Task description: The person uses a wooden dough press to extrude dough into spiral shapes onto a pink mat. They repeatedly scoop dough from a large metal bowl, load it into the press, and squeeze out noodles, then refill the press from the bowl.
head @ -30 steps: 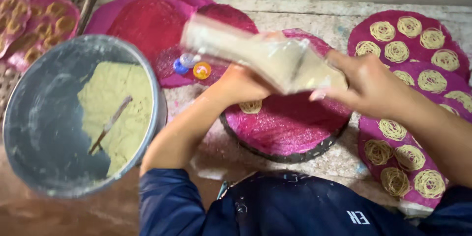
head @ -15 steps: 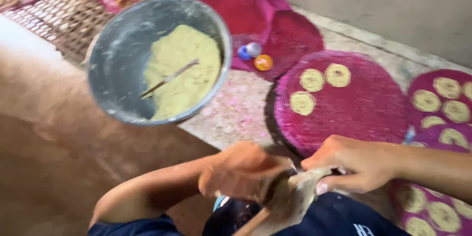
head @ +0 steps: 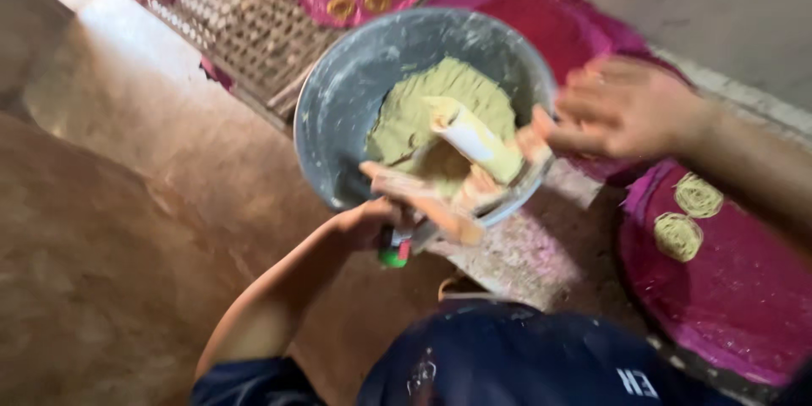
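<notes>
The left hand [head: 381,220] grips a dough-smeared piping bag [head: 469,139] over the grey dough basin [head: 338,110]; the right hand [head: 626,106] hovers open (blurred). Two spirals [head: 687,213] lie piped on the right pink mat [head: 744,288], mostly bare.

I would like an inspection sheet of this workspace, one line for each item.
Surface: brown earthen floor, a pale slab under the bowl.
Job's things: grey bowl with greenish dough; a dough-smeared tool over it.
Clutter: pink round mats with dough coils; a wire rack.
Hands: left hand holds the tool's lower end; right hand open, blurred, above the bowl's rim.
Cables: nothing seen.
Surroundings: grey wall.
</notes>
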